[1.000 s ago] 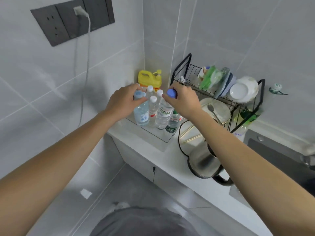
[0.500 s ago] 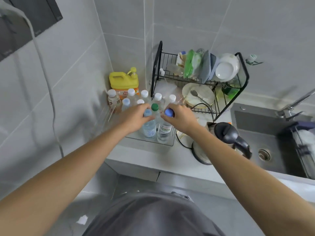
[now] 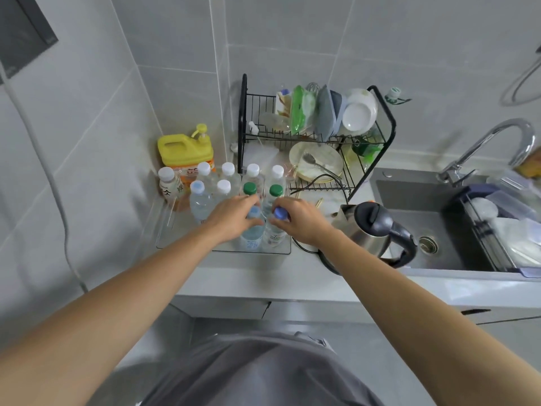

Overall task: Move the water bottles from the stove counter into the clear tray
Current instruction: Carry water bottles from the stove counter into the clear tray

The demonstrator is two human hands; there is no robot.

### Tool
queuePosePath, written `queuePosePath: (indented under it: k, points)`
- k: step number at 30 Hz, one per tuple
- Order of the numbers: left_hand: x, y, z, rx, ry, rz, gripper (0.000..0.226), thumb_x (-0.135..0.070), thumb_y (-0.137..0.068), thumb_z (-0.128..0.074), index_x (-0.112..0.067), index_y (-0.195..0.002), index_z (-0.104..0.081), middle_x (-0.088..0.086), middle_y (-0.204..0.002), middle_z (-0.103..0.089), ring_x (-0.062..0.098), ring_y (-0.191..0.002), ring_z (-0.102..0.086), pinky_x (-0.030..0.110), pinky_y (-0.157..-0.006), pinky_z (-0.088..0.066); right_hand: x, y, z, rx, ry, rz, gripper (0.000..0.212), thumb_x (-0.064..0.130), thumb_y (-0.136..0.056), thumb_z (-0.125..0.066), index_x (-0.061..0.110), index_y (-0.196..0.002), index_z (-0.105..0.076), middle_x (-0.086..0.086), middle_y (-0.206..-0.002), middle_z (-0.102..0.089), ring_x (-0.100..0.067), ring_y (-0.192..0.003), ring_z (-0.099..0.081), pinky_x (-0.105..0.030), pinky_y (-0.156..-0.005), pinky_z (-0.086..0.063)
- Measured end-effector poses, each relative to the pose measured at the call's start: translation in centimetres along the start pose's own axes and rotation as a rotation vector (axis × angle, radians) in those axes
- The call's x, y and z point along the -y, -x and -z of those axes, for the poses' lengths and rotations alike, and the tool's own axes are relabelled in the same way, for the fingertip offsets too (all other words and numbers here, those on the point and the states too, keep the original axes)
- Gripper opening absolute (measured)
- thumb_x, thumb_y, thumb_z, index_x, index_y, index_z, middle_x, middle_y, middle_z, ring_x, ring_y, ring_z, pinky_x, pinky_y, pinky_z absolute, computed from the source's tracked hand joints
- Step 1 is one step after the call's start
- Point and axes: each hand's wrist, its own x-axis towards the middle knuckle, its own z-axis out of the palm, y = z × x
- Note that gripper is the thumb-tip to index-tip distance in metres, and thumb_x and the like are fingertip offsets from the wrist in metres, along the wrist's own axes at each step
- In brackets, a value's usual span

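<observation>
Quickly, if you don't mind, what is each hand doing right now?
Left hand: grips the clear plastic water bottle with the pale blue cap.
Right hand: grips the clear plastic water bottle with the dark blue cap.

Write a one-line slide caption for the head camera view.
Left hand and right hand each grip a blue-capped water bottle by the neck in the clear tray, beside a kettle.

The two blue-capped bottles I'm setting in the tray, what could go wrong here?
1. The clear tray is crowded: the left hand or right hand could knock over the green-capped bottles just behind.
2. The blue-capped bottles stand at the front edge and might tip out.
3. The kettle cord lies close by.
</observation>
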Motion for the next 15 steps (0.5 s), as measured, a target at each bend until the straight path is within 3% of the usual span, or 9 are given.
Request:
queuePosePath:
  k: [6, 15]
  points:
    - [0.6, -0.2, 0.5, 0.053, 0.002, 0.021, 0.032, -0.037, -0.086, -0.078, -0.025, -0.097, -0.051, -0.005, -0.094, -0.058, 0.027, -0.085, -0.060, 0.036, -0.066, -0.038, 0.2, -0.1, -0.9, 0.026, 0.031, 0.004, 0.022, 0.028, -0.091, -0.072, 0.018, -0.108, -0.061, 0.000, -0.104, -0.062, -0.023, -0.082, -0.054, -0.033, -0.069, -0.040]
    - [0.6, -0.2, 0.5, 0.098, 0.003, 0.031, 0.038, -0.024, -0.082, -0.083, -0.026, -0.094, -0.047, -0.002, -0.099, -0.058, 0.023, -0.081, -0.052, 0.039, -0.070, -0.047, 0.1, -0.9, -0.3, 0.114, 0.096, 0.049, 0.018, 0.024, -0.091, -0.069, 0.019, -0.105, -0.059, -0.002, -0.104, -0.062, -0.028, -0.090, -0.058, -0.039, -0.076, -0.049]
